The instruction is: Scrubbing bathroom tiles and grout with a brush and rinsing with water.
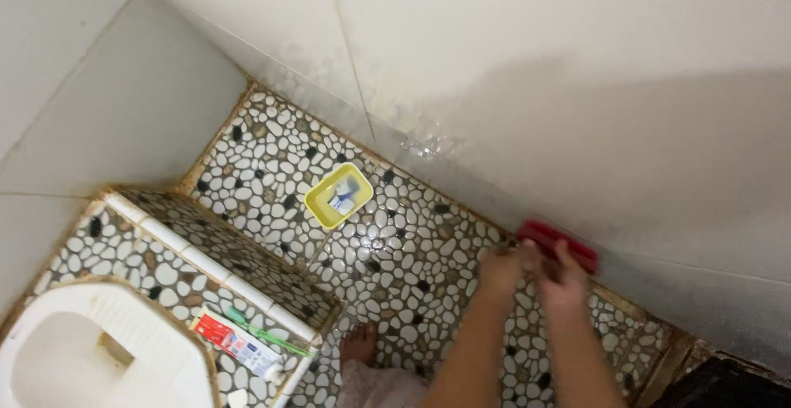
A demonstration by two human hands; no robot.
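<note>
Both hands meet low against the white tiled wall (577,86), where the pebble-mosaic floor (412,251) ends. The right hand (564,280) has its grip closed over a red scrub brush (556,241) pressed to the wall's base; the left hand (501,266) sits just beside it, blurred, so I cannot tell its grip. A yellow soap dish (339,195) lies well apart on the floor.

Both hands (534,272) gripping red brush (557,245), wall base, pebble floor (272,148)
</note>
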